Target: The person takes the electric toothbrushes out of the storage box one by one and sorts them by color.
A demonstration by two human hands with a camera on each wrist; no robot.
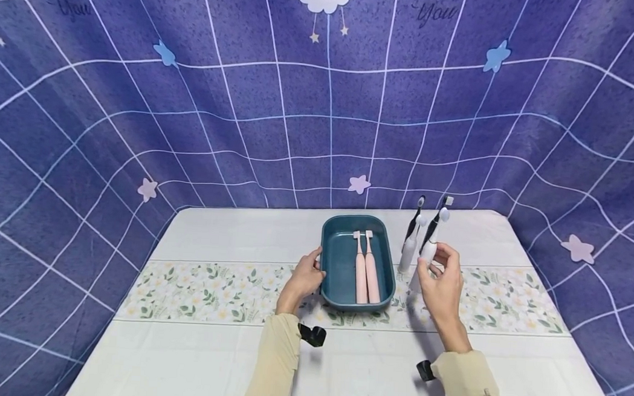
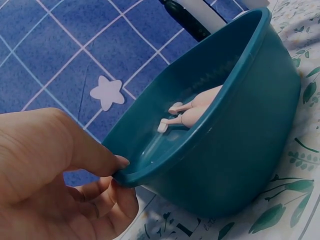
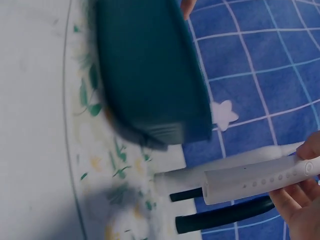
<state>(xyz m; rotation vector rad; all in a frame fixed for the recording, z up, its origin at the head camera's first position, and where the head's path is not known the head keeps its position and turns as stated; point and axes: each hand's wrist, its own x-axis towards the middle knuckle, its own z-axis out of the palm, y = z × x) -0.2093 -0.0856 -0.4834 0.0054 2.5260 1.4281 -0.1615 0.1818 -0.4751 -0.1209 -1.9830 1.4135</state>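
My left hand (image 1: 305, 276) pinches the left rim of a teal plastic bin (image 2: 245, 135) between thumb and fingers. Two pink electric toothbrushes (image 1: 361, 279) lie side by side inside it, heads toward the far end. To the bin's right, my right hand (image 1: 443, 284) holds a white electric toothbrush (image 3: 255, 180) by its upper handle, head up. In the right wrist view its base hangs in the air. Another white electric toothbrush (image 1: 408, 255) stands on the table beside the bin. Two black toothbrushes (image 1: 412, 225) (image 3: 225, 217) stand behind the white ones, partly hidden.
A white table cover (image 1: 214, 361) with a floral band (image 1: 197, 290) lies under everything. Behind and at both sides hangs a purple-blue curtain (image 1: 244, 133) with grid lines and stars. A black wrist camera (image 1: 313, 335) sticks out beside the left sleeve.
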